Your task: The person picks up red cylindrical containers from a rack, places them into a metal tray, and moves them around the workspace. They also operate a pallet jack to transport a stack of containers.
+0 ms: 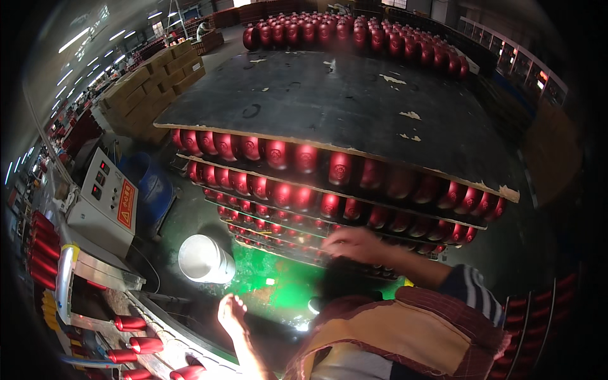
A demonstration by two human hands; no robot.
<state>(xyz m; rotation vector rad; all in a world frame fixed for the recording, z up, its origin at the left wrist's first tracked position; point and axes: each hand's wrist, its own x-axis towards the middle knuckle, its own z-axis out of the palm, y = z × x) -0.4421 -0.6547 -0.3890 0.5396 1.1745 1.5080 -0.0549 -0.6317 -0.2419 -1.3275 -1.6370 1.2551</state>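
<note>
My left hand [233, 311] is raised between the white bucket and the conveyor, open, with nothing visible in it. My right hand [354, 246] reaches left in front of the lower layers of the stack and is smeared by motion, so its fingers and any hold cannot be made out. Before me stands a tall stack of boards with rows of shiny red bottles [306, 158] between them. On the conveyor [166, 345] at lower left lie several red bottles [146, 345], nearest to my left hand.
The top dark board [304, 95] has peeled patches, with more red bottles [323, 30] standing beyond it. At left are a grey control box [104, 202], a blue barrel [149, 190] and cardboard boxes [136, 95]. A white bucket [206, 259] stands on the green floor [272, 285].
</note>
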